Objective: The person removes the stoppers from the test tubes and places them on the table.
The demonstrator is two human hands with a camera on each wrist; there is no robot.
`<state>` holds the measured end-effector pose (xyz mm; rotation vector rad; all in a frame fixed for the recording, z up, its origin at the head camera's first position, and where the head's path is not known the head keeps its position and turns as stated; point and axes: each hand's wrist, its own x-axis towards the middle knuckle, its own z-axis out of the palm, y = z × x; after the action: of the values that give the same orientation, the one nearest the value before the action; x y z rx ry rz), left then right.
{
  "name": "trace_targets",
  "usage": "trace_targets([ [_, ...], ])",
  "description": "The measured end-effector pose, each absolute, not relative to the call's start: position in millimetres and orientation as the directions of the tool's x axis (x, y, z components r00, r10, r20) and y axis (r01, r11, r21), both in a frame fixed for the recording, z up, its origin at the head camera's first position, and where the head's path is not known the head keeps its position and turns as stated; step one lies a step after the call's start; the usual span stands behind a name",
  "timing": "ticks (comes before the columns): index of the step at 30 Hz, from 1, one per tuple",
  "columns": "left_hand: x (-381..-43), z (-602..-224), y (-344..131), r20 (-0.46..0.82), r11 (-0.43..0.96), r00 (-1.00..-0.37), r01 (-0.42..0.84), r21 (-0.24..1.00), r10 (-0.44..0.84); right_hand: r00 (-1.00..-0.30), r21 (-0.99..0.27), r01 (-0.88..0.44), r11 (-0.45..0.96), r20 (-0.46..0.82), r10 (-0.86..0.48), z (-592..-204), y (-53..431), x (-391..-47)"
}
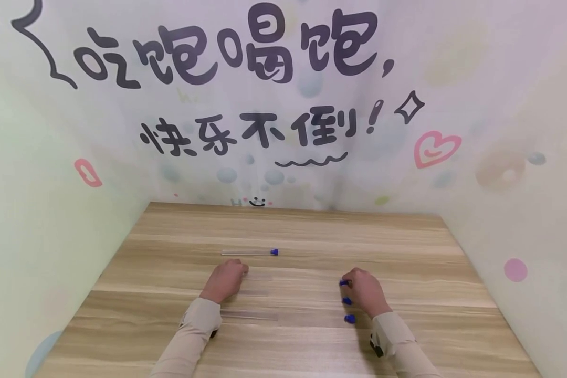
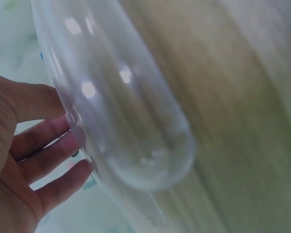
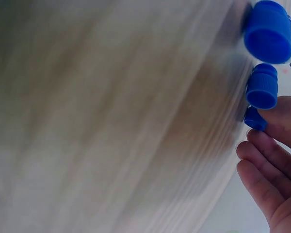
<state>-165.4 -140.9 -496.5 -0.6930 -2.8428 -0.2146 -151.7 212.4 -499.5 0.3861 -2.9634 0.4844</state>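
Observation:
In the head view, my left hand (image 1: pixel 224 281) pinches the left end of a clear test tube (image 1: pixel 260 277) lying on the table. In the left wrist view its fingertips are hidden behind a nearer clear tube (image 2: pixel 116 97), whose rounded end fills the foreground. My right hand (image 1: pixel 366 291) holds a small blue cap (image 3: pixel 255 119) between thumb and forefinger, the other fingers loosely bent. Two more blue caps (image 1: pixel 347 301) (image 3: pixel 269 34) sit on the table in a row in front of it.
Beyond the left hand lies a clear tube with a blue cap (image 1: pixel 274 252) on its right end. Two uncapped tubes (image 1: pixel 252 315) lie nearer, parallel to it. The wood-grain table (image 1: pixel 302 346) meets a printed wall hanging (image 1: pixel 312 184) at the back.

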Motion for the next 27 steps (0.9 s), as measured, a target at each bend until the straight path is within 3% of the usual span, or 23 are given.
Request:
trace_targets([
  [5,-166.6,-499.6,-143.0,0.3,0.867,-0.839,0.494,0.071,0.453,-0.961,-0.3,-0.267,0.916,0.152,-0.231,-498.8,212.5,-151.6],
  [16,-167.8,-498.4,-144.9,0.3,0.865,-0.836,0.497,0.063,0.459,-0.96,-0.291,-0.267,0.919,0.165,-0.226,-491.4,211.1,-151.5],
  [27,-164.2,-485.7,-140.2,0.303,0.879,-0.848,0.473,0.06,0.436,-0.893,-0.216,-0.354,0.91,0.368,-0.26,-492.1,209.8,-156.5],
])
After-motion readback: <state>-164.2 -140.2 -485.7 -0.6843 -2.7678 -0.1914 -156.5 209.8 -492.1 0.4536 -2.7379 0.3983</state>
